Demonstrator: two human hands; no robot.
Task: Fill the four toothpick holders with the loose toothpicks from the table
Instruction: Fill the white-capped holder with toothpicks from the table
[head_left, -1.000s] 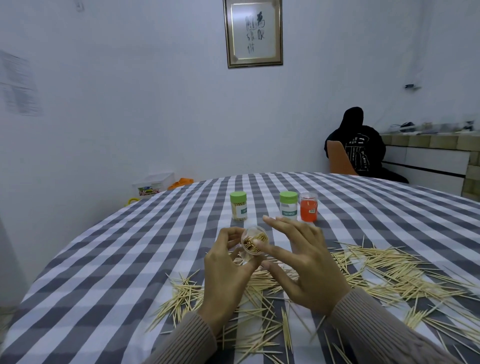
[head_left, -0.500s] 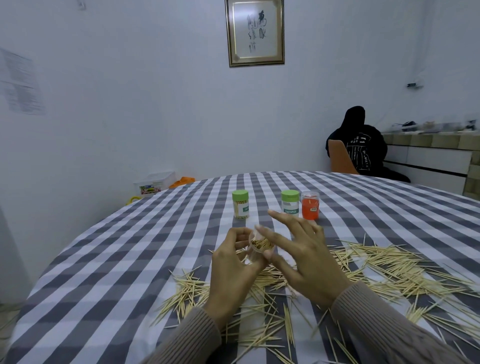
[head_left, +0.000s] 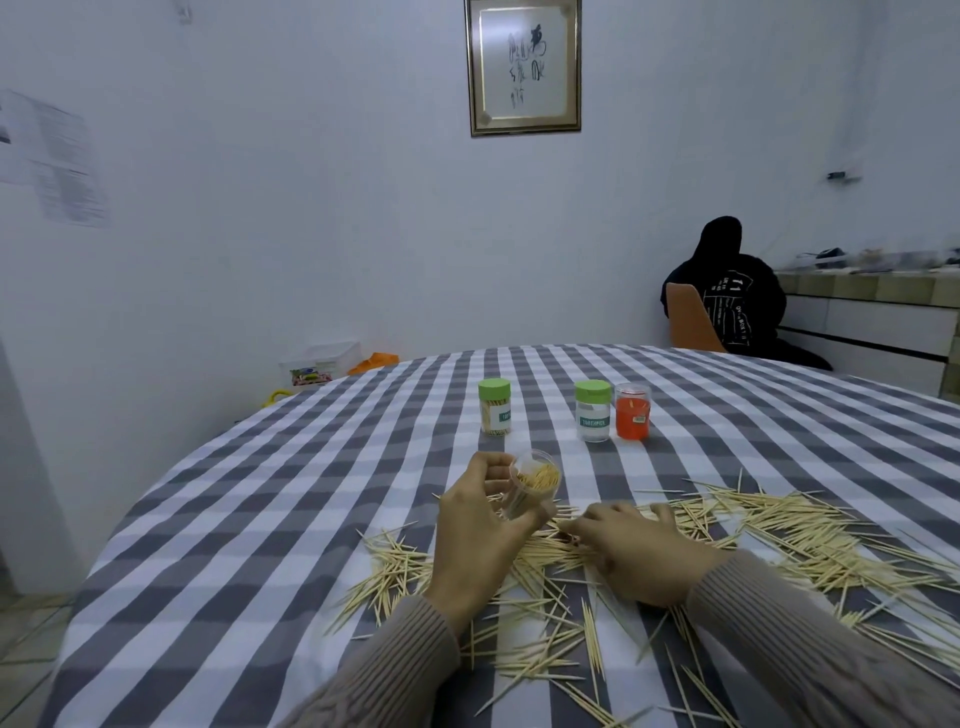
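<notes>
Left hand (head_left: 480, 525) grips a clear plastic toothpick holder (head_left: 531, 489) (nearly full); right hand (head_left: 631, 552), at 3 o'clock, rests uncurled on loose wooden toothpicks (head_left: 769, 525).

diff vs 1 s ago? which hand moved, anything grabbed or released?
The right hand left the mouth of the clear toothpick holder and dropped onto the loose toothpicks on the table; whether it has pinched any cannot be told. The left hand keeps gripping that holder, tilted and part-filled. The two green-capped holders and the red holder stayed put.
</notes>
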